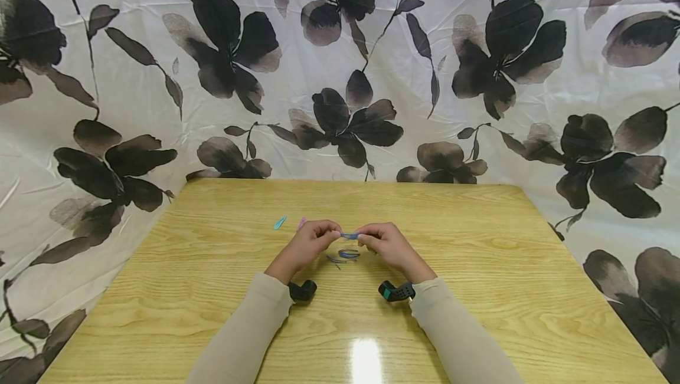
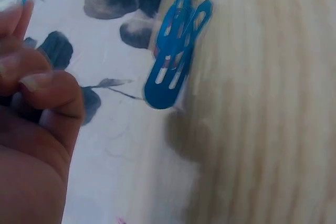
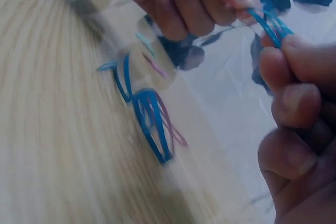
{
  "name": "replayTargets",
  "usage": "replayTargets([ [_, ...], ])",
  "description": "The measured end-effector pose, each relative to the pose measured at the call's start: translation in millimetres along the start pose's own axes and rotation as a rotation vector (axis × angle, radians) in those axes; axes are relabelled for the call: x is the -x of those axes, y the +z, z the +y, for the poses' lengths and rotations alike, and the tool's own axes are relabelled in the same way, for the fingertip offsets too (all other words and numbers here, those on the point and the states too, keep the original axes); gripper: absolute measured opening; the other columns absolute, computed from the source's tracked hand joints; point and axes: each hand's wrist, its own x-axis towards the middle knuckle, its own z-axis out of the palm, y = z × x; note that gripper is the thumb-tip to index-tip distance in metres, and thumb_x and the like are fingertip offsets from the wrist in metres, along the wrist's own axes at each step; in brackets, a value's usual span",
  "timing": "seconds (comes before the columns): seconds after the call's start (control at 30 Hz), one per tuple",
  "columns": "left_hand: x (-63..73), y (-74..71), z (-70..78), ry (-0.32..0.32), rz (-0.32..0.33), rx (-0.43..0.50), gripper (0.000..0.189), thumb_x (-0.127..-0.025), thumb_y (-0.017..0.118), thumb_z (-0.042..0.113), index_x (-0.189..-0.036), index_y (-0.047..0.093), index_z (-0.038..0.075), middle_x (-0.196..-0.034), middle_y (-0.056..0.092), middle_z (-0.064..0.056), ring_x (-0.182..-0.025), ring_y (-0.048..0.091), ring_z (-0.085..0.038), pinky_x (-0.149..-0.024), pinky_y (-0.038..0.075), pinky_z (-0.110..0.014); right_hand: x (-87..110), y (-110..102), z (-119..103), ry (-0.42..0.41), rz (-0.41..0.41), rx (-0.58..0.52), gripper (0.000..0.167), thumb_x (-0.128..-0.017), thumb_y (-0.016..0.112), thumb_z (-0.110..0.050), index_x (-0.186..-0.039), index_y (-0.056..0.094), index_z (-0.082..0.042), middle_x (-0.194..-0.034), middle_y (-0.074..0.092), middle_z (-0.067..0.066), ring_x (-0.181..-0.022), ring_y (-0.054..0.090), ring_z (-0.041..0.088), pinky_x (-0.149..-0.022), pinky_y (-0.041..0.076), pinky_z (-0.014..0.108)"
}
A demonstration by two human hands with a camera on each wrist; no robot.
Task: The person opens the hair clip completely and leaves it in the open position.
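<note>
Left hand [image 1: 308,246] and right hand [image 1: 393,248] pinch opposite ends of a blue clip [image 1: 349,236] above a table [image 1: 478,301]; its long axis runs side to side, tip indistinguishable; more clips [image 2: 161,92] lie below.

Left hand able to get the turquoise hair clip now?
Probably yes: the turquoise hair clip lies near the left hand, with only a pink clip close by. That hand pinches a blue band, so it would likely have to let go.
</note>
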Motion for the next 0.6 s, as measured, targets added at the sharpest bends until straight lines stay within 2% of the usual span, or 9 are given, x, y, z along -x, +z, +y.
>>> replayTargets([
  [0.03, 1.1, -0.4, 3.2, 0.005, 0.004, -0.001, 0.024, -0.102, 0.049, 0.016, -0.106, 0.065, -0.001, -0.06, 0.041, -0.001, -0.052, 0.034, -0.01, -0.073, 0.039, -0.037, 0.2, 0, -1, -0.006, -0.001, 0.004, 0.024, -0.1, 0.054, -0.016, -0.108, 0.07, -0.001, -0.089, 0.062, 0.029, -0.057, 0.043, 0.01, -0.053, 0.04, 0.025],
  [0.07, 2.5, -0.8, 6.9, 0.007, 0.009, 0.004, 0.023, -0.102, 0.05, 0.015, -0.105, 0.066, -0.001, -0.06, 0.041, -0.002, -0.052, 0.035, -0.01, -0.082, 0.035, -0.041, 0.6, 1, -1, -0.006, 0.0, 0.005, 0.024, -0.1, 0.054, -0.017, -0.108, 0.071, -0.002, -0.089, 0.063, 0.028, -0.056, 0.043, 0.01, -0.053, 0.04, 0.025],
  [0.13, 5.1, -1.6, 14.9, 0.002, 0.014, 0.014, 0.021, -0.102, 0.05, 0.013, -0.103, 0.066, 0.0, -0.06, 0.042, -0.004, -0.052, 0.036, -0.01, -0.083, 0.031, -0.046, 0.8, 2, -2, -0.006, 0.002, 0.015, 0.024, -0.1, 0.054, -0.019, -0.108, 0.071, -0.003, -0.09, 0.063, 0.028, -0.056, 0.043, 0.01, -0.053, 0.039, 0.024],
  [0.2, 7.6, -2.2, 21.6, 0.008, 0.019, 0.008, 0.02, -0.101, 0.051, 0.012, -0.103, 0.066, -0.001, -0.06, 0.043, -0.005, -0.053, 0.037, -0.01, -0.087, 0.033, -0.041, 0.3, 2, -1, 0.004, 0.009, 0.021, 0.024, -0.1, 0.054, -0.019, -0.108, 0.071, -0.004, -0.091, 0.063, 0.027, -0.056, 0.043, 0.01, -0.053, 0.039, 0.024],
  [0.27, 8.2, -2.2, 22.4, -0.003, 0.018, 0.013, 0.02, -0.101, 0.052, 0.012, -0.103, 0.067, 0.0, -0.062, 0.044, -0.004, -0.053, 0.036, -0.01, -0.069, 0.036, -0.035, -0.4, 2, 0, 0.017, 0.006, 0.011, 0.024, -0.1, 0.053, -0.017, -0.109, 0.071, -0.003, -0.091, 0.063, 0.027, -0.056, 0.043, 0.011, -0.053, 0.039, 0.024],
  [0.3, 8.0, -2.2, 21.6, -0.01, 0.019, 0.01, 0.02, -0.101, 0.052, 0.013, -0.103, 0.067, 0.0, -0.062, 0.044, -0.004, -0.053, 0.036, -0.01, -0.062, 0.035, -0.035, -0.9, 3, 0, 0.019, 0.002, 0.006, 0.024, -0.1, 0.053, -0.015, -0.109, 0.07, -0.001, -0.09, 0.063, 0.026, -0.056, 0.043, 0.011, -0.053, 0.039, 0.024],
  [0.4, 4.8, -2.3, 12.6, -0.018, 0.035, 0.001, 0.019, -0.1, 0.053, 0.014, -0.102, 0.068, 0.001, -0.062, 0.045, -0.005, -0.055, 0.039, -0.012, -0.086, 0.033, -0.037, -2.1, 3, 1, 0.024, -0.014, -0.01, 0.023, -0.1, 0.053, -0.011, -0.109, 0.069, 0.002, -0.088, 0.062, 0.024, -0.057, 0.044, 0.014, -0.052, 0.04, 0.025],
  [0.53, -2.3, -2.2, -4.8, -0.015, 0.056, -0.008, 0.019, -0.1, 0.055, 0.018, -0.102, 0.069, 0.005, -0.062, 0.045, -0.004, -0.056, 0.041, -0.015, -0.105, 0.007, -0.049, -2.7, 2, 2, 0.042, -0.015, -0.031, 0.023, -0.1, 0.053, -0.01, -0.111, 0.069, 0.003, -0.09, 0.062, 0.027, -0.056, 0.044, 0.014, -0.052, 0.04, 0.025],
  [0.6, -4.6, -2.5, -10.5, -0.014, 0.064, -0.018, 0.02, -0.1, 0.056, 0.021, -0.102, 0.07, 0.007, -0.062, 0.045, -0.003, -0.057, 0.041, -0.016, -0.106, 0.005, -0.051, -2.5, 3, 2, 0.047, -0.007, -0.034, 0.024, -0.1, 0.053, -0.013, -0.112, 0.069, 0.002, -0.094, 0.062, 0.03, -0.056, 0.043, 0.012, -0.052, 0.039, 0.025],
])
